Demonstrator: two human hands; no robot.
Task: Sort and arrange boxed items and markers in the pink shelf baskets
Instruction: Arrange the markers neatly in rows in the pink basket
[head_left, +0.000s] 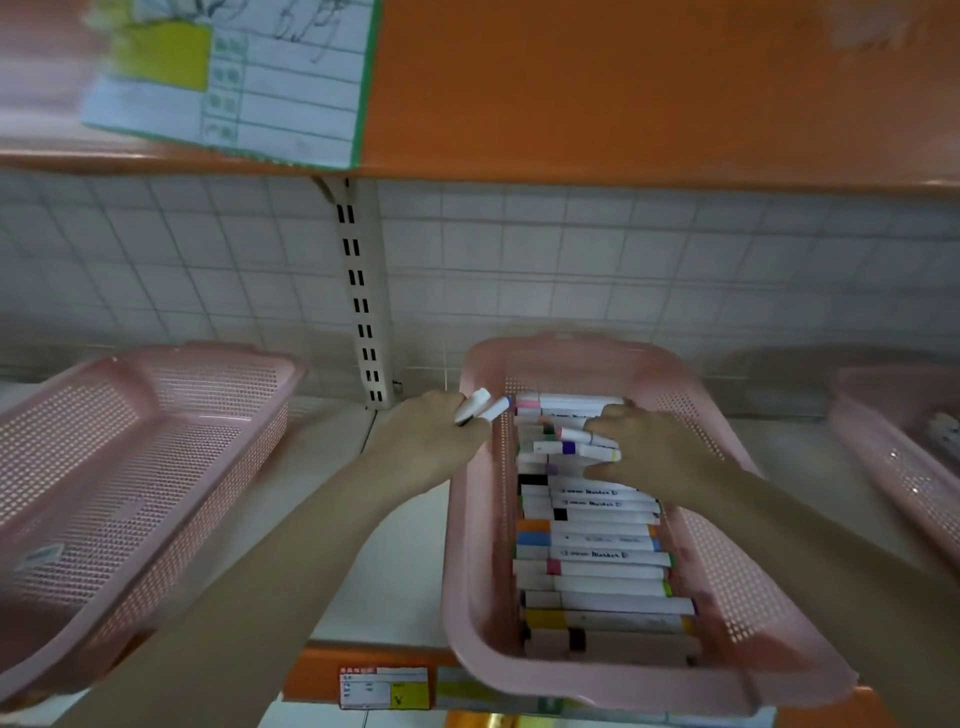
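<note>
The orange upper shelf (649, 88) spanned the 12 o'clock band, a paper tag (234, 78) with a green edge and a yellow block hanging from its lip at 11 o'clock. Behind it ran a white gridded back panel (623, 260) and a cream slotted upright (361, 296).

On the pale lower shelf (395, 545) sat perforated pink plastic baskets with rolled rims. The left basket (130, 467), at 9 o'clock, showed only a small label on its near wall. The middle basket (727, 597), at 5 o'clock, held a stack of markers (597, 561) laid crosswise, white barrels with coloured bands and caps. A third basket (898, 457) was cut off at 3 o'clock; its contents were too blurred to identify.

My left forearm rose from 7 o'clock towards centre. My left hand (436, 441) sat just outside the middle basket's left wall, fingers curled round two white markers (480, 408) whose ends jutted up towards 1 o'clock over the rim.

My right forearm entered from 4 o'clock. My right hand (649, 452) lay palm down inside the middle basket at its far end, fingers curled onto the stack, pinching a loose marker (582, 435) with a pink band; one with a purple band (571, 448) lay just beneath.

A price label (384, 687) with a yellow corner was fixed to the orange front edge (311, 670) at 6 o'clock.
</note>
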